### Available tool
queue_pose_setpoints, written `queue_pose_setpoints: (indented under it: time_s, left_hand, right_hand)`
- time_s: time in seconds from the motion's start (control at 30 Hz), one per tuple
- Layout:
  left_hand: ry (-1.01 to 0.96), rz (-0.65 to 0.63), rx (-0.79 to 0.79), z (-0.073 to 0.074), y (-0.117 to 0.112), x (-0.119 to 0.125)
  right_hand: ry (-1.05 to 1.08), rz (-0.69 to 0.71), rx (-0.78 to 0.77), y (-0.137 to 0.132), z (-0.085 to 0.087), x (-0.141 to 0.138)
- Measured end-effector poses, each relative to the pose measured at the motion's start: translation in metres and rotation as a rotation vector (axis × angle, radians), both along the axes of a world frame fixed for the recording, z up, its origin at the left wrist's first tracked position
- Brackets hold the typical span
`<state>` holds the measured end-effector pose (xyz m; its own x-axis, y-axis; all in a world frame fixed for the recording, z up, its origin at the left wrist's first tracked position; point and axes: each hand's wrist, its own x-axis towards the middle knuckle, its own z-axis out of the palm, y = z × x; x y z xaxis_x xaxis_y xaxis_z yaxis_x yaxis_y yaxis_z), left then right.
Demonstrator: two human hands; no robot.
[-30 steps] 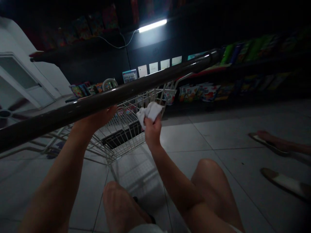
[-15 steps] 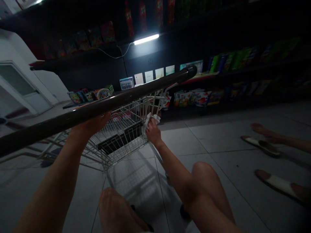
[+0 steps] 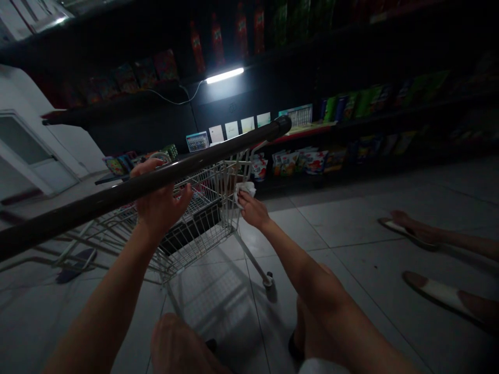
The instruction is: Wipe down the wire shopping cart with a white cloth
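Note:
A wire shopping cart with a dark handlebar stands tilted across my view. My left hand is under and behind the bar, which hides part of it. Its thumb is spread away and the other fingers show past the bar's far side; whether the palm presses on the bar I cannot tell. My right hand is closed on a crumpled white cloth, held at the upright wires at the cart's right corner.
Dark shelves hold bottles, boxes and bagged goods. A tube light glows on them. At right are another person's feet in slip-on shoes. One cart wheel rests on the tiled floor.
My left hand has risen along the bar, its fingers now showing beyond it and its thumb spread. My right hand keeps the cloth at the cart's corner. The view has shifted slightly.

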<state>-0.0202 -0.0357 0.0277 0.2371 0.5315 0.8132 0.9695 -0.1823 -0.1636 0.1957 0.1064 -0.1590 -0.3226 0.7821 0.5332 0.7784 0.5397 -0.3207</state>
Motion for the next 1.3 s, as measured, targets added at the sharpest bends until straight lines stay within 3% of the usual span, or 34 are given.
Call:
queue_pose_setpoints:
  time_s: [0.03, 0.1, 0.23, 0.3, 0.37, 0.43, 0.5, 0.6, 0.67, 0.8, 0.97, 1.07, 1.2, 1.3]
  left_hand:
    - [0.020, -0.034, -0.038, 0.000, 0.005, 0.009]
    - [0.051, -0.097, -0.117, 0.002, 0.019, 0.028]
    - [0.080, -0.182, -0.198, 0.015, 0.057, 0.072]
    - [0.088, -0.216, -0.211, 0.021, 0.079, 0.092]
    - [0.104, -0.235, -0.238, 0.024, 0.100, 0.109]
    - [0.129, -0.239, -0.280, 0.024, 0.120, 0.122]
    - [0.122, -0.216, -0.346, 0.023, 0.135, 0.130]
    - [0.044, -0.158, -0.382, 0.019, 0.149, 0.136]
    - [0.004, -0.124, -0.352, 0.017, 0.154, 0.137]
    - [0.008, -0.072, -0.337, 0.016, 0.158, 0.138]
    - [0.002, -0.003, -0.354, 0.017, 0.151, 0.138]
    - [0.011, 0.023, -0.355, 0.017, 0.141, 0.137]
    - [0.037, 0.039, -0.350, 0.018, 0.127, 0.131]
    - [0.079, 0.032, -0.366, 0.018, 0.116, 0.122]
  right_hand:
    - [0.017, 0.011, -0.009, -0.005, 0.002, 0.002]
    - [0.107, -0.013, 0.079, -0.013, 0.021, 0.006]
    - [0.290, -0.089, 0.385, -0.009, 0.092, 0.017]
    - [0.319, -0.118, 0.417, 0.004, 0.120, 0.018]
    - [0.306, -0.128, 0.384, 0.019, 0.132, 0.015]
    - [0.270, -0.134, 0.325, 0.028, 0.128, 0.013]
    - [0.218, -0.149, 0.242, 0.028, 0.112, 0.014]
    - [0.166, -0.120, 0.128, 0.011, 0.087, 0.025]
    - [0.216, -0.129, 0.179, -0.005, 0.080, 0.036]
    - [0.290, -0.203, 0.448, -0.021, 0.098, 0.050]
    - [0.196, -0.212, 0.409, 0.006, 0.130, 0.056]
    - [0.167, -0.175, 0.363, 0.018, 0.129, 0.055]
    - [0.194, 0.031, 0.245, 0.015, 0.113, 0.059]
    - [0.492, 0.057, 0.315, 0.011, 0.107, 0.075]
